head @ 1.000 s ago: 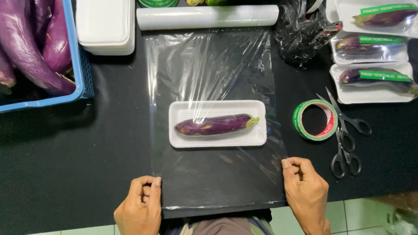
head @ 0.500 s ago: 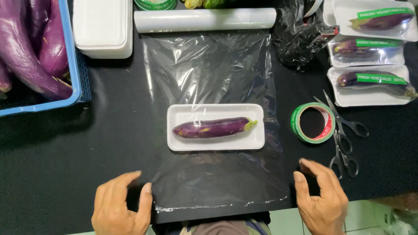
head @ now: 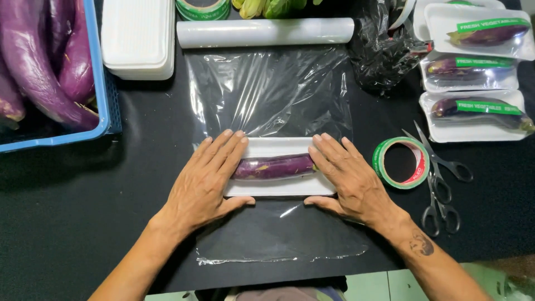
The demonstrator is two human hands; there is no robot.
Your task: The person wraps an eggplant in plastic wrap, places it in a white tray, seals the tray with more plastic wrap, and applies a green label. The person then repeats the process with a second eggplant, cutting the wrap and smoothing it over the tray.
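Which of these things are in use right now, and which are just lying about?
In use: left hand, right hand, tray, eggplant, film, film roll.

Lying about: tape, scissors, wrapped trays, blue crate, empty trays, black bag.

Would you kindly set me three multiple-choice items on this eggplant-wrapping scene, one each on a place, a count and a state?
1. Where does the tape roll lie?
A. inside the blue basket
B. right of the white tray, beside the scissors
C. on top of the film roll

2. How many finished, labelled trays lie at the upper right?
A. three
B. one
C. six

3. How do the hands meet the white tray?
A. both hands are lifted well clear of it
B. only one hand touches it
C. the left hand and right hand lie flat on its two ends

Answers: 1 B, it sits against the scissors; 2 A, three stand in a column; 3 C, both palms cover the tray ends beside the eggplant.
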